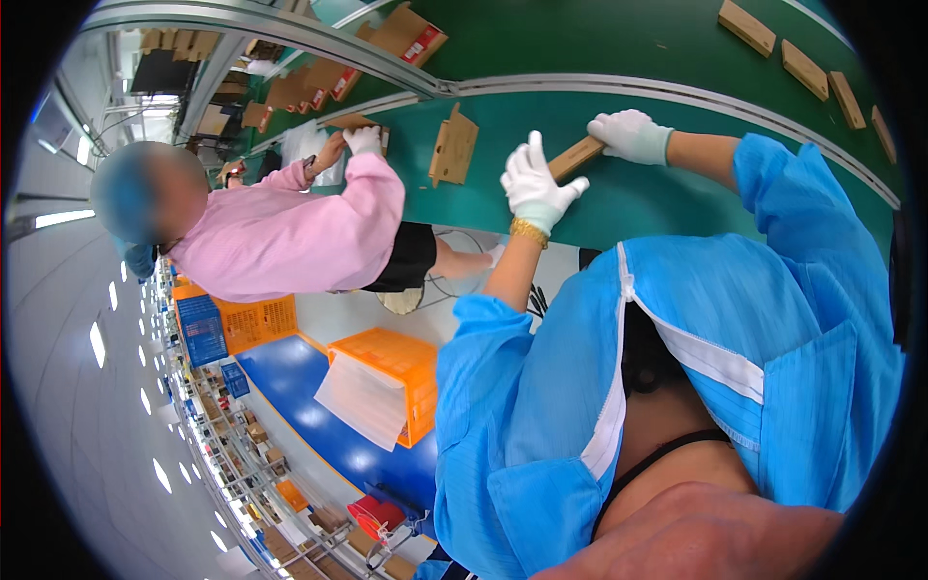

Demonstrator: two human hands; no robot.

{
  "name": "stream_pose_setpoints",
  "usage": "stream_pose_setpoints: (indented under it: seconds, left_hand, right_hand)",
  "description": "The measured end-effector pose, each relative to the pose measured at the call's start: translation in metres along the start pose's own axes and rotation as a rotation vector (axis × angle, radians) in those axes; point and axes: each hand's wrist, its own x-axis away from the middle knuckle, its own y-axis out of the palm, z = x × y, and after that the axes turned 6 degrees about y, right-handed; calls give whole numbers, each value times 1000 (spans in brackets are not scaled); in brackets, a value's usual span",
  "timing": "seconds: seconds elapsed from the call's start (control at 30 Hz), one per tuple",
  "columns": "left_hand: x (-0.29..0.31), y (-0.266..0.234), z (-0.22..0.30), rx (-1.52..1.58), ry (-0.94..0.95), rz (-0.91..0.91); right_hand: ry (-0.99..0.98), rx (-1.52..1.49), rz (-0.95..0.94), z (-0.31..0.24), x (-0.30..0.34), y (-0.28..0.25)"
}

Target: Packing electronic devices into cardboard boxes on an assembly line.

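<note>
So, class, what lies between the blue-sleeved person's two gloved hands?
In the head view, a narrow cardboard box lies between the left hand and the right hand.

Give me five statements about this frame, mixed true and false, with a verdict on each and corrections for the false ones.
1. The right hand, in a white fabric glove, grips one end of a long brown cardboard box. True.
2. The left hand is bare. False: it wears a white glove too, with a gold-coloured band at the wrist.
3. A folded brown cardboard piece sits on the green work surface, left of both the wearer's hands. True.
4. The co-worker in a pink long-sleeved top is on the wearer's right. False: they are on the left.
5. An orange plastic crate is on the floor. True.
</note>
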Motion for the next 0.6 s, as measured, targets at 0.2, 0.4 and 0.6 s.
stream_pose_setpoints:
  seconds: [0.2, 0.4, 0.6]
  left_hand:
    - [-14, -62, -84, -316, -369, 287]
    - [-41, -29, -60, 266, -333, 159]
    - [-27, -7, 22, 1314, -448, 42]
  right_hand:
    - [244, 603, 753, 102, 5, -54]
    - [95, -195, 117, -48, 16, -38]
    - [380, -737, 337, -56, 0, 42]
